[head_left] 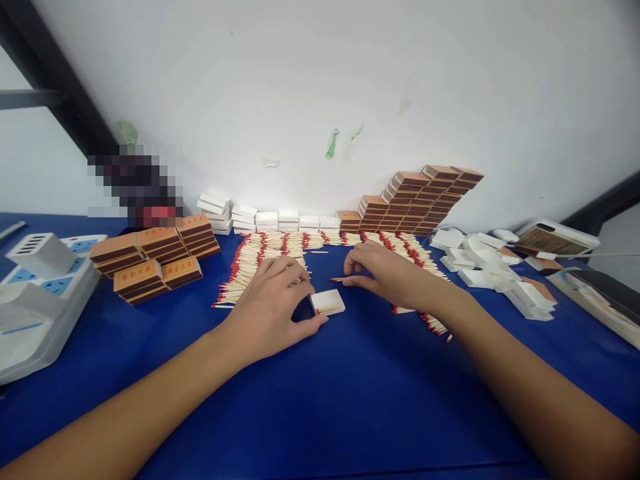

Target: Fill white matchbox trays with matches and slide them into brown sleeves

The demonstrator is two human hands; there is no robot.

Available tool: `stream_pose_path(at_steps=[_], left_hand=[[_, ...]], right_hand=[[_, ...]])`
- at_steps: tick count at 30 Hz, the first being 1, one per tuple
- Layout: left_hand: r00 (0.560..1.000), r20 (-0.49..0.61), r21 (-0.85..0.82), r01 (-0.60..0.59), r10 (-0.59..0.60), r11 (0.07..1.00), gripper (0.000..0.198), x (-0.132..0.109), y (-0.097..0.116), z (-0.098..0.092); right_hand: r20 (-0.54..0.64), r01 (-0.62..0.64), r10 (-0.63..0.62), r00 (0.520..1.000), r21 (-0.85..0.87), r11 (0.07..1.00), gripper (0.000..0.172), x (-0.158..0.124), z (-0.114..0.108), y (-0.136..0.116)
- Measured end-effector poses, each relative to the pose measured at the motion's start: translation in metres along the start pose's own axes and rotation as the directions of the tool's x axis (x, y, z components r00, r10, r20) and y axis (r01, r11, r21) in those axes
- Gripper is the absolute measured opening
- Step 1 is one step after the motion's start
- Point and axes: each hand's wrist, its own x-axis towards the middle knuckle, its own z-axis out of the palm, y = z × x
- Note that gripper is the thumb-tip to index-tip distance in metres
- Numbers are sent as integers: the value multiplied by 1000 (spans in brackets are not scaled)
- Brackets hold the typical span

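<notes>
My left hand (pixel 267 300) holds the matchbox tray (pixel 329 297) at its left end, thumb on the near side. My right hand (pixel 377 267) pinches matches (pixel 340 279), count unclear, heads leftward. From that pinch, tray sits just left and nearer me, long axis roughly sideways; left hand's closer, touching it.

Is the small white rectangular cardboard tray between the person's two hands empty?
No, a few red-tipped wooden matches lie inside the small white tray.
</notes>
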Motion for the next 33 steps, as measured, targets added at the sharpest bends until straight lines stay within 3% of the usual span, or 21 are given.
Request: stream_pose_path(at_steps=[7,23,33], left_hand=[[1000,-3,22,-2,2,1000,27,1,-1,-3],[1000,18,5,13,-13,1000,24,3,0,-4],[999,29,6,17,-17,1000,25,3,-1,-4]], right_hand=[[50,-37,38,998,-2,999,17,-2,-3,6],[-30,-20,18,999,-65,998,9,1,2,2],[-8,1,-2,1000,-76,997,15,-1,7,3]])
